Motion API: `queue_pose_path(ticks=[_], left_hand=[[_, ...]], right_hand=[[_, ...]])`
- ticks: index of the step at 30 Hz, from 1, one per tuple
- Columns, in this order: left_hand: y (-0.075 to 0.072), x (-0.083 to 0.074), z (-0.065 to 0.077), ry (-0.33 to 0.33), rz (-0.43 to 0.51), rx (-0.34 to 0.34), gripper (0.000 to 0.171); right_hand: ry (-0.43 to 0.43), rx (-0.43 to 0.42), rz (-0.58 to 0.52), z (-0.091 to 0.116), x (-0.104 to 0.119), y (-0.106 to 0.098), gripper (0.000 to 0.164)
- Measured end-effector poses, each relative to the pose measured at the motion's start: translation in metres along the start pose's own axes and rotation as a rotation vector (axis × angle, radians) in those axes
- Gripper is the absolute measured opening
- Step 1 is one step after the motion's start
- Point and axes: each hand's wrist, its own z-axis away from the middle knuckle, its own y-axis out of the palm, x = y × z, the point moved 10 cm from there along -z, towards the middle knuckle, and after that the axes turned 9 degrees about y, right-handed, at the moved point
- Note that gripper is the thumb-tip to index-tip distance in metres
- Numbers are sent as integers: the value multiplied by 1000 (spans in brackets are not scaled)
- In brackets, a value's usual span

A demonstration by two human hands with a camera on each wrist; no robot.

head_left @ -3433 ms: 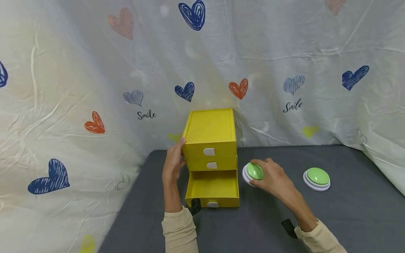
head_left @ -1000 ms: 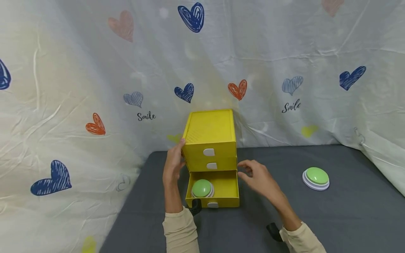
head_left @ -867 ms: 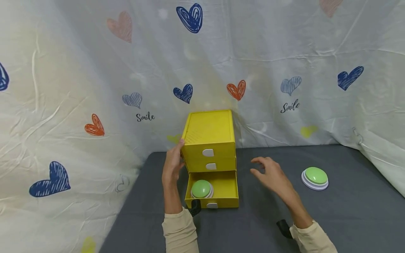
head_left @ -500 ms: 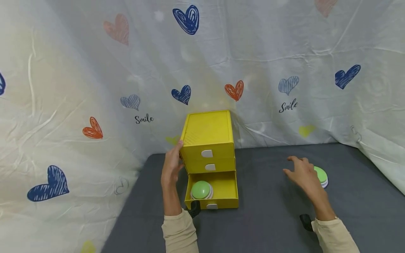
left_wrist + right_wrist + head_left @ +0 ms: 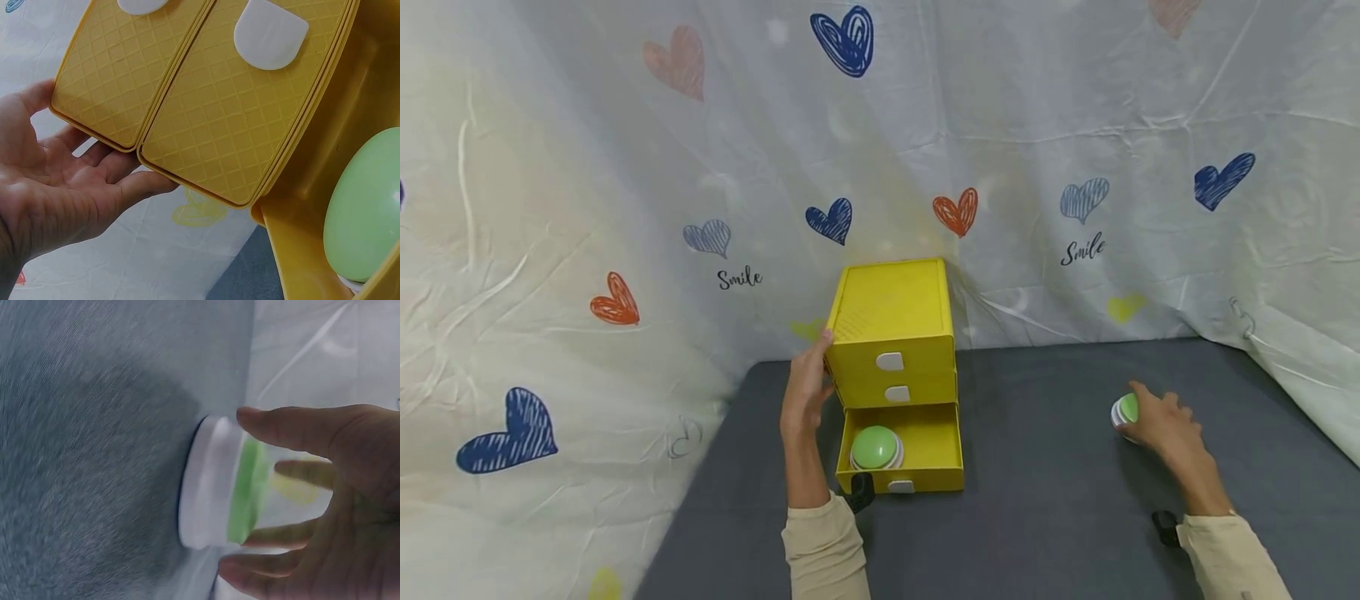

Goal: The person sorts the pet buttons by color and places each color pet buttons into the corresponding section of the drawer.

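A yellow drawer cabinet (image 5: 891, 312) stands against the curtain, its bottom drawer (image 5: 936, 437) pulled out. In the left part of that drawer lies a round push button (image 5: 874, 447) with a green dome and white base. My left hand (image 5: 805, 396) rests against the cabinet's left side; in the left wrist view its fingers reach along and partly behind the edge. At the right, my right hand (image 5: 1167, 429) is at a second green-and-white push button (image 5: 1124, 410), which sits on the grey cloth. The right wrist view shows thumb and fingers spread around that button (image 5: 212, 487), fingertips right at its rim.
Two closed drawers with white handles (image 5: 890, 362) are above the pulled-out one. A dark grey cloth (image 5: 1030, 467) covers the table. Behind it hangs a white curtain (image 5: 1022, 150) printed with hearts. Black straps (image 5: 1165, 527) are at both wrists.
The first push button went from beside the cabinet into the bottom drawer, and my right hand let it go. That hand then moved right to the second button. My left hand stayed at the cabinet.
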Motion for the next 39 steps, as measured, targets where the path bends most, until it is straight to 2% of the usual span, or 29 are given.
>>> queue_pose_path(ticks=[4, 11, 20, 31, 39], left_hand=[[-1, 0, 2, 2, -11, 0, 67], [-1, -2, 1, 13, -10, -10, 66], [0, -2, 1, 11, -3, -9, 65], [2, -5, 1, 43, -11, 20, 66], [1, -4, 0, 38, -19, 4, 67]], right_hand=[[-41, 14, 17, -4, -4, 5, 74], [-103, -47, 15, -5, -2, -1, 66], [-98, -62, -2, 2, 5, -6, 67], [-259, -199, -33, 41, 61, -22, 65], [-373, -247, -13, 69, 113, -16, 63]])
